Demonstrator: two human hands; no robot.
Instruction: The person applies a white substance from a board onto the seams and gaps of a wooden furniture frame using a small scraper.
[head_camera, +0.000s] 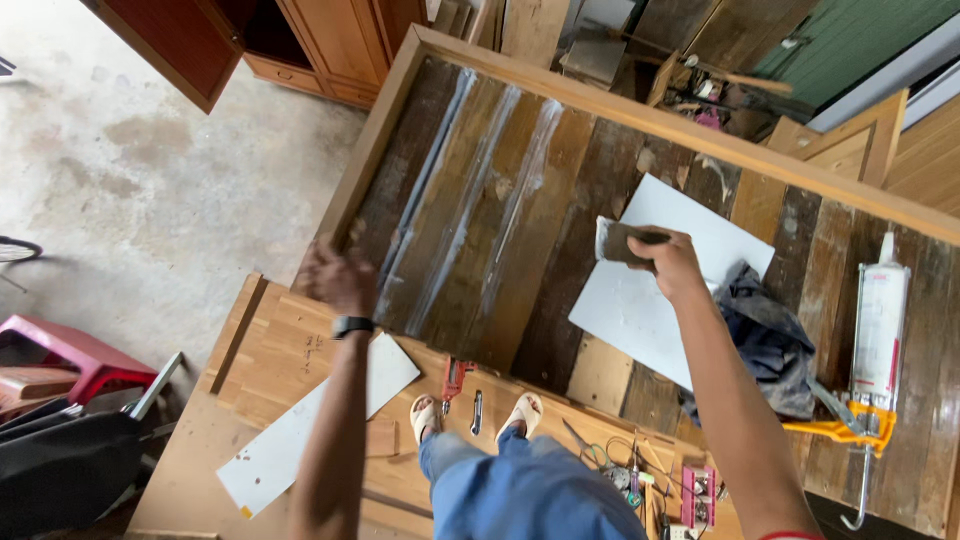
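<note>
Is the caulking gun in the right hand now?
No: the right hand holds a putty scraper over the white sheet; the caulking gun lies apart on the boards.

A framed panel of dark planks (590, 200) takes the load here, pale filler streaks (470, 200) running down its left boards. Lying on it: a white sheet (650, 300), a crumpled dark cloth (770, 345) just beside that, and a caulking gun (875, 350) out near the right edge.

right hand (668, 262): grips a scraper (622, 241) over a white sheet (660, 300)
left hand (338, 278): rests on the plank panel (470, 210)
caulking gun (872, 350): lies beside a dark rag (765, 340)
</note>
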